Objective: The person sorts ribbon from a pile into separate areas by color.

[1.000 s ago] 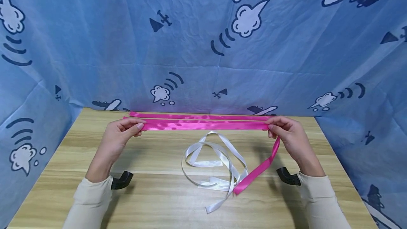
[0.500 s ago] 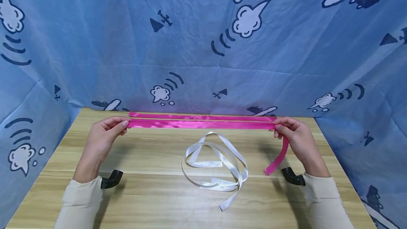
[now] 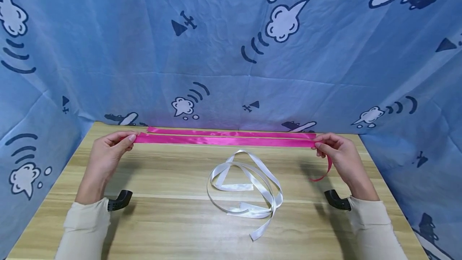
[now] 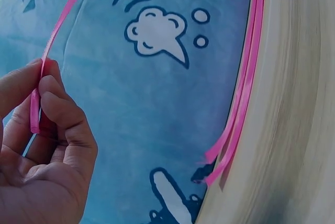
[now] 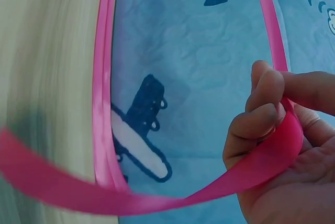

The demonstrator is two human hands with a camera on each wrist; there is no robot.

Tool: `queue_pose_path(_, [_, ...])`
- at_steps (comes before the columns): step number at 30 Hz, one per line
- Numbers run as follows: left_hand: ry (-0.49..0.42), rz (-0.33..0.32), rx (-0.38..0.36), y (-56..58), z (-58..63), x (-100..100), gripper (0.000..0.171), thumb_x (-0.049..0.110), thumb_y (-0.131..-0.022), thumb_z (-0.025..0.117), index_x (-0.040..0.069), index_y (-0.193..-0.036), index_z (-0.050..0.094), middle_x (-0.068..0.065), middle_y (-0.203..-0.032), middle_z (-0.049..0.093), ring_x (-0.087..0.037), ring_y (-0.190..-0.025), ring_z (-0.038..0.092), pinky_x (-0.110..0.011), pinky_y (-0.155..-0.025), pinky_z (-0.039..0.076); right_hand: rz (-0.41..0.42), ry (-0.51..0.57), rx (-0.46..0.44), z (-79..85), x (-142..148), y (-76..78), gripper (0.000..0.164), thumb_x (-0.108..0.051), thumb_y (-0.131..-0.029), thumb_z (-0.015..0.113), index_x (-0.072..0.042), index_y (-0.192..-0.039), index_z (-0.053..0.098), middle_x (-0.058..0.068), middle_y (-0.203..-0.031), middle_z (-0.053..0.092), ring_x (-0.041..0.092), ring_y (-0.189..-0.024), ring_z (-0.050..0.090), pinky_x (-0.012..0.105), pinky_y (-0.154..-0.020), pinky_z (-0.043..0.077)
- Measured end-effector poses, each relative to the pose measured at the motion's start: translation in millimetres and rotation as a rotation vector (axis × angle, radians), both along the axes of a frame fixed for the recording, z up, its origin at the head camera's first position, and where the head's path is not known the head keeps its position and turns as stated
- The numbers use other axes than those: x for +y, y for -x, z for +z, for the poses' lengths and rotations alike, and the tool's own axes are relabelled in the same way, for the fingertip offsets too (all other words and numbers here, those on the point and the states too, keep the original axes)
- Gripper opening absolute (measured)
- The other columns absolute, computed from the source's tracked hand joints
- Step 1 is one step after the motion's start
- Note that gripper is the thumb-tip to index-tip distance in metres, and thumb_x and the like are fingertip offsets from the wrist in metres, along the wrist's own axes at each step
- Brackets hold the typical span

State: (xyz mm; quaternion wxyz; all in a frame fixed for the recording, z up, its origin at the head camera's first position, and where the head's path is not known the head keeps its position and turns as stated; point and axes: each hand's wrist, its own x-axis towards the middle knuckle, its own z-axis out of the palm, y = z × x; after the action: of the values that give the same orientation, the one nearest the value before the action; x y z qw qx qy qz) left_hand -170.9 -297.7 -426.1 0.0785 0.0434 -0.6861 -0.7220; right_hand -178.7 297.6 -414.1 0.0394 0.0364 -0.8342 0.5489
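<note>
Head view shows us a glossy, flat, bright pink ribbon (image 3: 223,140) running straight between the left hand (image 3: 105,153) and the right hand (image 3: 341,153), above the far part of the table (image 3: 162,224). Its long axis goes left to right, dipping slightly rightward. We see the left hand pinch it near one end; the right hand pinches farther along, its tail (image 5: 241,179) hanging below and curling leftward.

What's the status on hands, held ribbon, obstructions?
Left hand, right hand: both pinching. Held pink ribbon stretched between them. White ribbon loosely looped on table; nothing apparently blocking.
</note>
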Motion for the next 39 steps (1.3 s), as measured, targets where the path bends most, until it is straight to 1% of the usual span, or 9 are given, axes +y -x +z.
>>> queue_pose_path(5, [-0.031,0.029,-0.029,3.4,-4.9,-7.4,0.011,0.011,-0.095,0.078,0.021,-0.095,0.082,0.013,-0.092,0.076,-0.002,-0.076,0.066,-0.013,-0.072,0.057,-0.021,-0.086,0.000,-2.6,6.0,1.3,0.009,-0.011,-0.104,0.065,-0.004,-0.107,0.069,-0.013,-0.080,0.067,0.013,-0.072,0.059,0.024,-0.063,0.051])
queue_pose_path(9, [-0.048,0.049,-0.062,4.4,-10.2,-15.0,0.011,0.012,-0.095,0.078,0.021,-0.093,0.082,0.013,-0.090,0.074,-0.002,-0.074,0.065,-0.013,-0.071,0.057,-0.040,-0.143,-0.006,-5.2,11.5,2.9,0.011,-0.012,-0.105,0.064,-0.002,-0.109,0.068,-0.014,-0.083,0.068,0.011,-0.073,0.058,0.024,-0.064,0.050])
queue_pose_path(13, [-0.071,0.063,-0.069,6.2,-14.7,-22.0,0.012,0.011,-0.094,0.078,0.021,-0.092,0.082,0.013,-0.089,0.075,-0.002,-0.074,0.066,-0.013,-0.071,0.057,-0.061,-0.193,-0.015,-7.7,16.7,4.6,0.021,-0.015,-0.106,0.063,0.004,-0.114,0.066,-0.015,-0.085,0.068,0.010,-0.075,0.058,0.023,-0.065,0.051])
queue_pose_path(16, [-0.090,0.071,-0.083,6.2,-17.1,-27.6,0.011,0.011,-0.094,0.079,0.021,-0.093,0.082,0.013,-0.091,0.075,-0.002,-0.075,0.067,-0.013,-0.072,0.057,-0.076,-0.212,-0.034,-9.6,20.2,5.6,0.023,-0.018,-0.107,0.062,0.004,-0.114,0.064,-0.015,-0.081,0.064,0.010,-0.074,0.056,0.028,-0.056,0.052])
queue_pose_path(18, [-0.103,0.079,-0.099,5.3,-18.6,-31.7,0.011,0.011,-0.094,0.079,0.021,-0.093,0.082,0.013,-0.091,0.075,-0.002,-0.076,0.067,-0.013,-0.072,0.057,-0.083,-0.221,-0.045,-11.1,22.6,6.6,0.024,-0.020,-0.107,0.062,0.003,-0.114,0.064,-0.014,-0.079,0.061,0.011,-0.072,0.054,0.030,-0.050,0.050])
queue_pose_path(20, [-0.119,0.084,-0.109,4.3,-20.0,-35.5,0.011,0.011,-0.094,0.078,0.021,-0.093,0.083,0.013,-0.091,0.075,-0.002,-0.076,0.067,-0.013,-0.072,0.057,-0.093,-0.229,-0.053,-12.5,25.1,7.9,0.024,-0.022,-0.107,0.062,0.001,-0.113,0.064,-0.014,-0.078,0.060,0.011,-0.071,0.054,0.032,-0.047,0.048])
queue_pose_path(26, [-0.159,0.096,-0.103,4.6,-24.0,-42.2,0.011,0.009,-0.094,0.078,0.019,-0.093,0.083,0.012,-0.090,0.076,-0.002,-0.073,0.067,-0.013,-0.070,0.057,-0.136,-0.251,-0.047,-17.2,33.7,12.8,0.025,-0.021,-0.106,0.063,0.002,-0.113,0.065,-0.016,-0.081,0.062,0.010,-0.075,0.057,0.025,-0.063,0.049])
queue_pose_path(33, [-0.164,0.121,-0.101,7.2,-33.4,-47.0,0.012,0.008,-0.093,0.078,0.018,-0.091,0.084,0.012,-0.088,0.078,-0.003,-0.069,0.066,-0.014,-0.067,0.057,-0.179,-0.257,-0.086,-22.3,44.2,17.3,0.029,-0.026,-0.107,0.063,0.002,-0.117,0.065,-0.019,-0.083,0.063,0.009,-0.077,0.060,0.025,-0.067,0.052])
queue_pose_path(39, [-0.160,0.101,-0.111,11.0,-41.8,-51.4,0.015,0.008,-0.096,0.075,0.020,-0.089,0.083,0.012,-0.087,0.077,-0.002,-0.070,0.068,-0.014,-0.068,0.058,-0.199,-0.210,-0.118,-27.1,50.7,21.7,0.031,-0.027,-0.108,0.060,0.002,-0.118,0.063,-0.019,-0.083,0.065,0.009,-0.079,0.062,0.024,-0.070,0.053])
